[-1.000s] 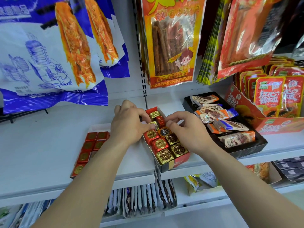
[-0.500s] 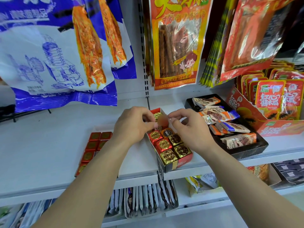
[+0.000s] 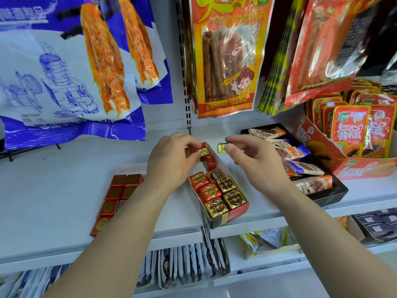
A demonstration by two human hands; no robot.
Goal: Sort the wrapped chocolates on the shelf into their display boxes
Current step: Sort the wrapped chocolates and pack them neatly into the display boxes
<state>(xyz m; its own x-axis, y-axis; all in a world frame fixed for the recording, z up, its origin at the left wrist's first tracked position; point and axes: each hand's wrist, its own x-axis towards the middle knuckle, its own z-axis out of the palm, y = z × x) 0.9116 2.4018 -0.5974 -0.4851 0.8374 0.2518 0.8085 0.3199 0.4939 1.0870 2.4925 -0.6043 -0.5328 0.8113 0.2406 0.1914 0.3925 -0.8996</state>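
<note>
A narrow red display box (image 3: 237, 216) stands on the white shelf and holds several gold and red foil chocolates (image 3: 225, 194). At its far end my left hand (image 3: 169, 162) pinches a gold-and-red wrapped chocolate (image 3: 200, 151). Just right of the box, my right hand (image 3: 255, 164) pinches a gold foil chocolate (image 3: 222, 147) lifted above the shelf. To the left, a second box (image 3: 97, 230) holds several red-wrapped chocolates (image 3: 120, 190); my left forearm covers its right side.
A black tray (image 3: 328, 194) of wrapped bars sits to the right, with a red carton (image 3: 365, 166) of red snack packs beyond it. Large snack bags (image 3: 227, 57) hang overhead. The shelf's front edge (image 3: 64, 252) runs below, with packets on the lower shelf.
My right hand has lifted a gold chocolate out of the narrow box and moved it right. My left hand now pinches another piece at the box's far end. The camera has tilted slightly.
</note>
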